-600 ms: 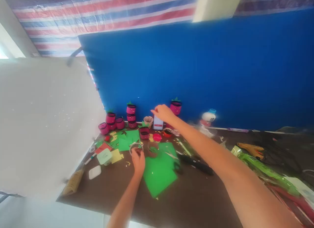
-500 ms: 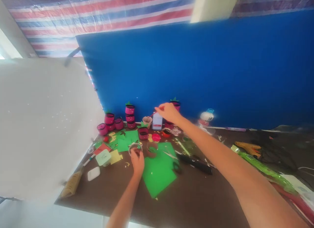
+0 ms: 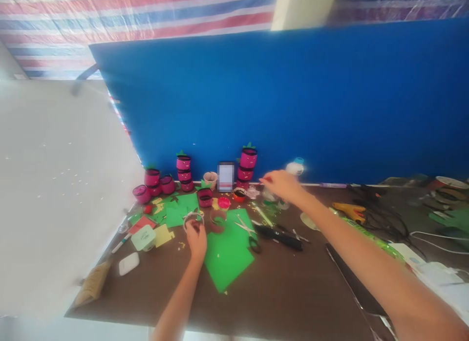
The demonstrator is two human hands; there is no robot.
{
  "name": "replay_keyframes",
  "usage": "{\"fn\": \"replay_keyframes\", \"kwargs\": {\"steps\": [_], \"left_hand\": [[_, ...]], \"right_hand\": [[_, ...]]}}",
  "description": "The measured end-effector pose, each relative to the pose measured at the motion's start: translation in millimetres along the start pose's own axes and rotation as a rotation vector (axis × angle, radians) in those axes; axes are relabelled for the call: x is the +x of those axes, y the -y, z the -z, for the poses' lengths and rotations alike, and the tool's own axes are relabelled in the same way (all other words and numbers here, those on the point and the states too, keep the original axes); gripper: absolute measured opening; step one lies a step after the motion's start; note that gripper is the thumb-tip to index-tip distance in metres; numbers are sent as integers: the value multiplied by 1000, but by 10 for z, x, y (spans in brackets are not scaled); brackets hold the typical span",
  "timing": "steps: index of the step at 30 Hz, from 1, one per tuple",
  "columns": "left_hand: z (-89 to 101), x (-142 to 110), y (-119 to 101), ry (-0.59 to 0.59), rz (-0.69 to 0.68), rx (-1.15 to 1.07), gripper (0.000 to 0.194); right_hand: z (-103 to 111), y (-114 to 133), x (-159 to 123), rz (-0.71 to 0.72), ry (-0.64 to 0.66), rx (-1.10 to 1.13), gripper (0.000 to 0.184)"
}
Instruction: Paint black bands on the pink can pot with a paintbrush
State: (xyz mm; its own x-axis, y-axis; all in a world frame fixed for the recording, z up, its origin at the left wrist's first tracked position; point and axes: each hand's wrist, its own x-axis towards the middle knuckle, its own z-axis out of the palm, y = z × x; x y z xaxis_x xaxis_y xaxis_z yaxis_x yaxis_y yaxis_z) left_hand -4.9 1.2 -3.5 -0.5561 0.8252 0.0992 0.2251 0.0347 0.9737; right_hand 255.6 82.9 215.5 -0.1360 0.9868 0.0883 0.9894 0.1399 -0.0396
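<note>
I saw a dark brown table (image 3: 293,292) carrying the clutter. A large green paper sheet (image 3: 227,253) lay flat near its middle, and I placed the rest from it. Scissors (image 3: 249,236) rested on the sheet's right edge, with a black tool (image 3: 282,237) just right of them. Smaller green sheets (image 3: 179,211) lay behind and to the left, near a yellow square (image 3: 163,235). Stacked pink cups (image 3: 183,173) stood well behind. A white case (image 3: 129,263) sat far left.
</note>
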Motion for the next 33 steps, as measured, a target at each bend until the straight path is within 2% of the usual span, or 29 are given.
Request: {"fn": "replay_keyframes", "kwargs": {"steps": [6, 12, 17, 23, 30, 33], "left_hand": [[9, -2, -19, 0, 3, 11, 15], [13, -5, -26, 2, 9, 20, 14], [8, -10, -26, 5, 20, 21, 14], [12, -16, -14, 9, 33, 28, 15], [5, -2, 1, 9, 29, 34, 14], [7, -3, -9, 7, 27, 38, 15]], "right_hand": [[-310, -62, 197, 81, 29, -4, 33], [-430, -130, 248, 127, 122, 92, 33], [-370, -220, 389, 118, 182, 172, 28], [-268, -288, 557, 52, 170, 225, 30], [-206, -366, 516, 27, 52, 226, 29], [-170, -365, 455, 48, 50, 212, 26]]}}
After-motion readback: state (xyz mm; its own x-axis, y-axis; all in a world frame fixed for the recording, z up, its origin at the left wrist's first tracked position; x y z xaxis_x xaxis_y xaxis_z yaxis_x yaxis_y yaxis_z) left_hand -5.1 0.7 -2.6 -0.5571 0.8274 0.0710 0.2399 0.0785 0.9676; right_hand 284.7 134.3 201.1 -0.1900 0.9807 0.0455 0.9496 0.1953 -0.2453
